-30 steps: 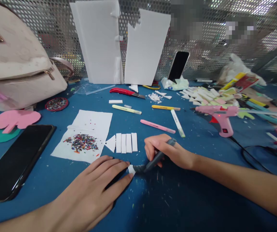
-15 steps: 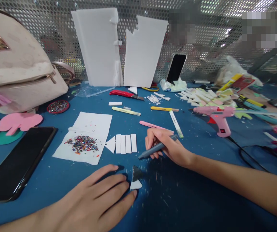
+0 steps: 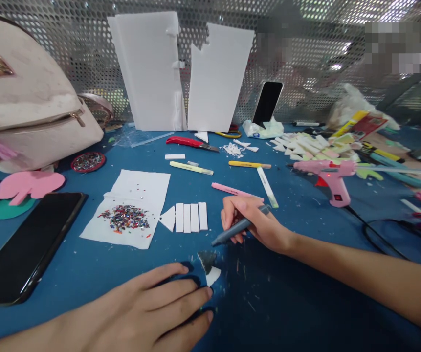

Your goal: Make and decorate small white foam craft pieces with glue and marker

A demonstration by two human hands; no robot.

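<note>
My right hand grips a dark grey marker, its tip pointing down and left just above the blue table. Below the tip lies a small foam piece, part of it coloured dark grey and the rest white. My left hand is spread flat, palm down, with its fingertips beside that piece; a finger seems to touch its white end. Farther back, several white foam strips stand in a row beside a white triangular piece. A pink highlighter lies behind my right hand.
Paper with a heap of beads lies left of centre, near a black phone. A red-handled cutter rests farther back. On the right stand a pink glue gun with its cord and a pile of foam scraps.
The small foam piece has turned, its dark part swinging left and its white end right. My left hand has shifted slightly right and down. The marker tip has moved slightly.
</note>
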